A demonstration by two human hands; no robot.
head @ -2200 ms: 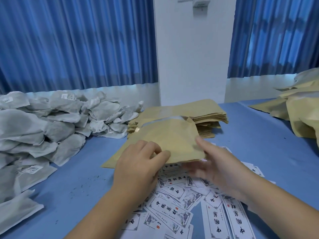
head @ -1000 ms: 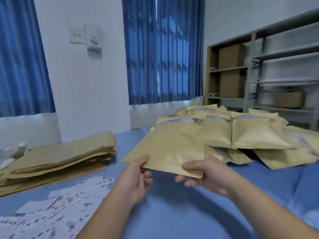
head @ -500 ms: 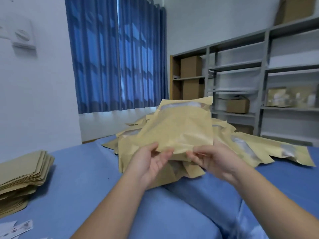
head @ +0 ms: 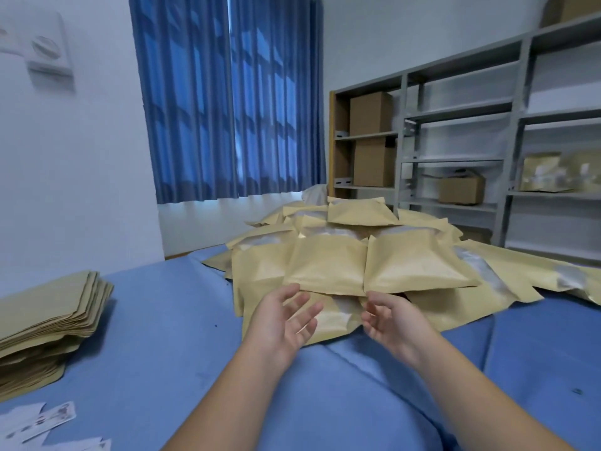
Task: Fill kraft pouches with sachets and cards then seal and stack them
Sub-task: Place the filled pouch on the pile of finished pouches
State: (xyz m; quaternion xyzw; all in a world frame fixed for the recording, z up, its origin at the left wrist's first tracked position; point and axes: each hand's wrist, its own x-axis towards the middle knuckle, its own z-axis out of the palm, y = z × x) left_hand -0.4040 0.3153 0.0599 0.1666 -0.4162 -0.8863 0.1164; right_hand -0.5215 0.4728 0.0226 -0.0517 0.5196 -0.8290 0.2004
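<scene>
Kraft pouches (head: 419,265), filled: one heap, lying on the blue table cloth (head: 162,336) right of centre, toward the far edge. Two sit side by side on the heap's front face and one caps the top. The rest overlap too much for an exact count from my station; I make out at least ten.

Flat pouches (head: 48,314), unfilled: one stack, at the table's left edge, well apart from the heap.

Cards (head: 42,421): at least three, blurred, in the lower left corner.

Hands: two. My left hand (head: 283,323) and right hand (head: 390,320) hang just in front of the heap, palms turned toward each other and fingers loosely spread. Neither holds anything. Their fingertips are near the lower edges of the two front pouches; I cannot tell whether they touch.

Background: one run of grey shelving (head: 455,141) with at least four cardboard boxes (head: 370,113) on it, and blue curtains (head: 227,99).

Change: half a second ago both hands pinched one filled pouch by its lower edge, raised above the heap. That hold is now released, no pouch is in the air, and both hands are lower and empty.
</scene>
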